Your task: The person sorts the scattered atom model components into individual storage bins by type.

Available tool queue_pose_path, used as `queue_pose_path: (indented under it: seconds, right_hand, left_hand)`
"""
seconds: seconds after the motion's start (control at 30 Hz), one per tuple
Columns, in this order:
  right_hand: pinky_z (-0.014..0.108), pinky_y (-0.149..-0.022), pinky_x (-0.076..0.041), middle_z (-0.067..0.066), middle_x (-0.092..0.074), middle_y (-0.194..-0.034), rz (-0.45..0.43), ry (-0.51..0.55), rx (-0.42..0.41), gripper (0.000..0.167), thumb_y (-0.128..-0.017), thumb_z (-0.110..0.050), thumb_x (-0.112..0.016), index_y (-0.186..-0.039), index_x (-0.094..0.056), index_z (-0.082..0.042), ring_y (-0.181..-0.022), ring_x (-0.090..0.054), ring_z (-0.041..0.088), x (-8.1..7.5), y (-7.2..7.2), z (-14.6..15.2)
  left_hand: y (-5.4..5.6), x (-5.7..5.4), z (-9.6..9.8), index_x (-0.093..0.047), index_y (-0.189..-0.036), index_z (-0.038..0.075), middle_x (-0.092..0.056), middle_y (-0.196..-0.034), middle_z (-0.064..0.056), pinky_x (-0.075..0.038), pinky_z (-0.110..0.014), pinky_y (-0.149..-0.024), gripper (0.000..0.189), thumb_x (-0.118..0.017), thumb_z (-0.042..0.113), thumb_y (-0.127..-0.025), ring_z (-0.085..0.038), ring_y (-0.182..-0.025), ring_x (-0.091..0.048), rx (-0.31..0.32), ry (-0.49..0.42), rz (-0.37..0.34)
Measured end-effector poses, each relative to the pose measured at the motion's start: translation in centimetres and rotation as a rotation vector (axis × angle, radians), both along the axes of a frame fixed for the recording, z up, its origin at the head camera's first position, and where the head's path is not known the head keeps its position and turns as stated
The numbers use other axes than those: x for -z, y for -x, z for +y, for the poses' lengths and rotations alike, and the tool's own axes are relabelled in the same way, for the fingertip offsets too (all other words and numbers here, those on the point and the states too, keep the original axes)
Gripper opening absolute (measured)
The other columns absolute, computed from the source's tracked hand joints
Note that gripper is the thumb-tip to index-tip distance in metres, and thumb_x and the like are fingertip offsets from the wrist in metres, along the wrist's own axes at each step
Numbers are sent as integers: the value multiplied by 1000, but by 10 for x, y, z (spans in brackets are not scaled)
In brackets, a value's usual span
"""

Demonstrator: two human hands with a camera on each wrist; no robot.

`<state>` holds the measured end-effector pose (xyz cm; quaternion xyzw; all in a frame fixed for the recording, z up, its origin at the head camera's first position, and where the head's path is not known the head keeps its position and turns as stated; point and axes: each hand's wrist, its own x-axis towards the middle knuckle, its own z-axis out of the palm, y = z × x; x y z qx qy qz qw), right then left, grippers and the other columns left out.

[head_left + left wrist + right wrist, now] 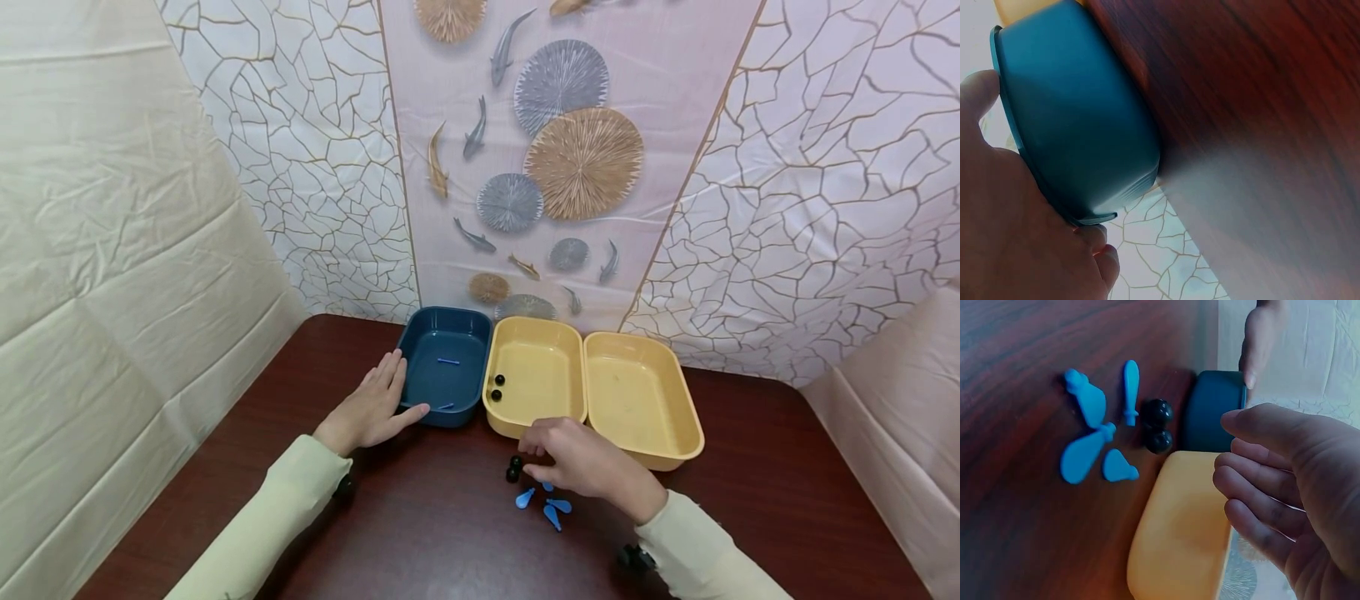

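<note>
My left hand rests on the near left rim of the dark blue tray, fingers straight and thumb spread along the front edge. Two small blue sticks lie inside that tray. My right hand hovers over the table before the yellow trays, its fingers loosely bent with nothing between them in the right wrist view. Just left of its fingertips, two shiny black balls sit side by side on the table. Several light blue paddle-shaped pieces lie below that hand, partly covered by it in the head view.
A yellow tray with two black balls in it stands against the blue tray. Right of it is a second yellow tray. Patterned cloth hangs behind the dark brown table.
</note>
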<state>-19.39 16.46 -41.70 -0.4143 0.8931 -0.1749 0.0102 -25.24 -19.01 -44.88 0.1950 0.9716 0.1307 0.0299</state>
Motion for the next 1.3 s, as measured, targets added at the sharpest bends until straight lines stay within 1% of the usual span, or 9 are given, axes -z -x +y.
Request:
queue_pose_path:
  seconds: [0.17,0.37,0.43,0.63,0.87,1.03,1.13,1.3]
  right_hand:
    - [19,-69,-55,2,-75,-97,-4,-6,-11,12,-94,-14,-80,-104,-78,-9,-82,-68,12,7,-1,-3]
    - [21,-75,-58,1,-78,-102,24,-39,-35,13,-94,-15,-80,-106,-79,-9,-89,-71,9,15,-1,-7]
    - [20,-74,-58,2,-78,-101,38,-40,-42,13,-93,-14,-81,-104,-79,-8,-87,-70,8,17,-1,-8]
    - [17,-71,-55,1,-75,-96,92,-68,-51,9,-91,-13,-83,-98,-78,-10,-82,-63,2,23,-1,-11]
    - [16,-68,-50,-3,-69,-90,104,-100,-48,9,-90,-14,-84,-95,-76,-12,-79,-56,1,27,-1,-13]
    - [16,-68,-50,-4,-68,-89,118,-92,-53,10,-89,-15,-84,-93,-75,-13,-78,-55,0,32,-1,-13]
    - [16,-68,-50,-3,-68,-87,142,-80,-65,11,-88,-15,-85,-91,-74,-14,-77,-56,0,34,0,-14]
    - [18,-69,-52,-3,-69,-88,146,-99,-61,11,-88,-17,-85,-91,-75,-14,-78,-60,3,37,0,-17]
  left_hand:
    - [0,0,0,-13,-166,-7,-4,-177,-24,-18,-58,-133,99,-44,66,-105,-42,-166,-8,2,-2,-1]
    - [0,2,0,-13,-166,-8,-6,-177,-25,-19,-59,-133,99,-43,65,-106,-44,-165,-9,1,-3,4]
    - [0,2,0,-14,-165,-8,-7,-177,-26,-19,-60,-132,99,-44,64,-106,-44,-165,-10,2,-10,8]
    - [-1,1,0,-13,-166,-8,-5,-177,-25,-18,-60,-133,99,-44,65,-106,-44,-165,-8,-1,-11,-2]
    - [-2,0,0,-13,-166,-8,-5,-177,-25,-17,-59,-133,99,-45,64,-106,-43,-165,-8,-3,-18,-1]
    - [-1,2,0,-13,-166,-7,-5,-177,-24,-17,-59,-133,99,-45,65,-106,-43,-165,-8,-4,-16,-2]
    - [-1,3,0,-12,-166,-7,-4,-178,-24,-17,-59,-133,99,-45,65,-106,-42,-166,-7,-7,-15,-3]
    - [-1,2,0,-12,-166,-6,-4,-178,-23,-17,-58,-133,100,-44,66,-105,-42,-166,-7,-8,-14,-6]
